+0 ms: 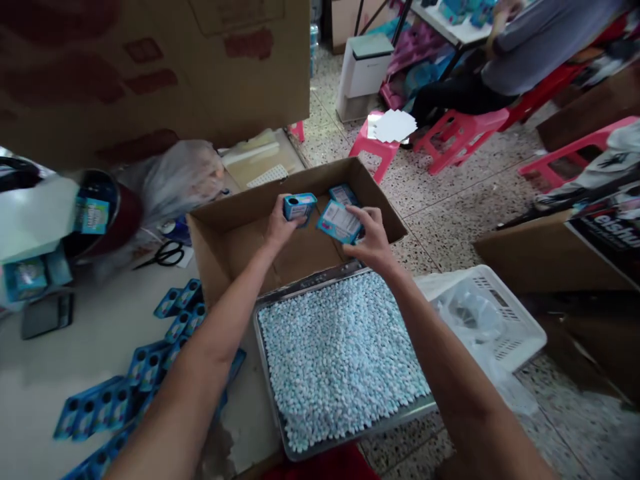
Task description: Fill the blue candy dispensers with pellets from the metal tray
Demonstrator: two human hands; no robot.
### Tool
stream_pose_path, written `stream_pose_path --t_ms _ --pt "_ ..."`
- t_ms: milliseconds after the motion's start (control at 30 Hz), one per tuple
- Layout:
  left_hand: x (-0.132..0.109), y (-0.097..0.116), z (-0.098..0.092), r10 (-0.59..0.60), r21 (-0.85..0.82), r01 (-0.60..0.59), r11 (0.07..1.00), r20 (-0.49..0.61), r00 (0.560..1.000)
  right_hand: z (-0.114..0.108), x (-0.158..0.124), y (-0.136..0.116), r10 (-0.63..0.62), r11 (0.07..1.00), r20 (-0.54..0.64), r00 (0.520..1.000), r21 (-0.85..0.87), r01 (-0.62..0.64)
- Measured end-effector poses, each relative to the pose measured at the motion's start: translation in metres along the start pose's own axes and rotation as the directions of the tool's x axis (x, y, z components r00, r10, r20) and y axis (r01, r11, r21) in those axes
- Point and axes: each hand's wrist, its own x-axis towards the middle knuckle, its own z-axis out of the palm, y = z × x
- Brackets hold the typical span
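My left hand [280, 230] grips a small blue carton [300, 202] with a round dark hole in its top, over an open cardboard box [245, 243]. Inside that box, at its right end, my right hand [373, 241] has its thumb and fingers around another blue carton [338, 222], printed side up. Just behind it lies a further blue carton [343, 194]. In front of the box is a metal tray [400, 419], heaped with pale blue and white pellets [340, 353]. My forearms pass above the tray.
Several blue cartons [150, 363] stand in rows on the table at left, near black scissors [167, 255] and a dark pot [117, 213]. A white basket [525, 333] with plastic bags is at right. Beyond are pink stools [457, 130] and a seated person [535, 50].
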Motion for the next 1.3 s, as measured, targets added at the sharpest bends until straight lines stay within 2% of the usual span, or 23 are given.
stream_pose_path --t_ms 67,133,233,333,400,533,600,667,767,833,867,967,1033,1100,1167,1200,1233,1300 --pt "-0.029 0.017 -0.026 0.073 0.007 -0.074 0.997 0.052 0.996 -0.01 -0.034 -0.013 -0.101 0.989 0.071 0.992 0.114 0.093" --pt "-0.059 0.034 -0.04 0.074 -0.043 -0.071 0.997 0.091 0.993 -0.018 -0.061 -0.028 -0.174 0.97 0.143 0.974 0.193 0.145" --pt "-0.103 0.059 -0.043 0.036 -0.129 -0.015 0.992 0.164 0.986 -0.025 -0.085 -0.051 -0.243 0.958 0.191 0.951 0.203 0.204" --pt "-0.146 0.082 -0.039 -0.002 -0.216 0.062 0.974 0.267 0.964 -0.029 -0.1 -0.067 -0.237 0.967 0.196 0.952 0.137 0.213" --pt "-0.172 0.092 -0.035 -0.023 -0.255 0.1 0.962 0.29 0.957 -0.028 -0.112 -0.072 -0.173 0.979 0.154 0.973 0.139 0.152" --pt "-0.216 0.094 -0.02 -0.176 -0.337 0.205 0.919 0.115 0.978 -0.017 -0.147 -0.076 0.004 0.959 0.044 0.999 0.284 -0.016" --pt "-0.235 0.089 -0.006 -0.257 -0.39 0.261 0.883 0.064 0.964 -0.008 -0.167 -0.08 0.104 0.943 0.022 0.994 0.317 -0.106" --pt "-0.253 0.083 0.008 -0.296 -0.411 0.295 0.863 0.063 0.953 0.0 -0.184 -0.085 0.202 0.927 -0.003 0.979 0.323 -0.19" --pt "-0.274 0.078 0.026 -0.385 -0.456 0.355 0.816 0.029 0.923 0.005 -0.201 -0.085 0.295 0.893 -0.001 0.955 0.357 -0.276" --pt "-0.282 0.077 0.033 -0.439 -0.478 0.385 0.789 -0.002 0.898 0.004 -0.208 -0.077 0.382 0.807 0.066 0.922 0.461 -0.368" --pt "-0.283 0.077 0.034 -0.457 -0.48 0.394 0.784 -0.018 0.889 0.003 -0.209 -0.072 0.443 0.721 0.122 0.888 0.54 -0.434" --pt "-0.28 0.075 0.031 -0.495 -0.468 0.417 0.779 -0.052 0.867 0.001 -0.211 -0.056 0.598 0.351 0.31 0.739 0.728 -0.589" --pt "-0.277 0.074 0.026 -0.518 -0.45 0.447 0.773 -0.041 0.854 0.001 -0.21 -0.051 0.648 0.169 0.389 0.655 0.765 -0.622" --pt "-0.277 0.074 0.022 -0.524 -0.423 0.474 0.772 -0.002 0.852 0.001 -0.211 -0.05 0.673 0.067 0.442 0.593 0.761 -0.645" --pt "-0.28 0.075 0.017 -0.511 -0.398 0.472 0.787 0.007 0.859 0.0 -0.215 -0.053 0.674 0.023 0.491 0.551 0.732 -0.681" --pt "-0.282 0.075 0.013 -0.495 -0.384 0.454 0.804 -0.009 0.869 -0.002 -0.218 -0.055 0.662 0.046 0.496 0.562 0.722 -0.691" --pt "-0.285 0.075 0.009 -0.469 -0.363 0.426 0.829 -0.037 0.882 -0.005 -0.221 -0.057 0.644 0.111 0.475 0.6 0.717 -0.688" --pt "-0.29 0.074 0.0 -0.395 -0.289 0.353 0.89 -0.102 0.913 -0.014 -0.225 -0.062 0.57 0.355 0.367 0.736 0.698 -0.622"
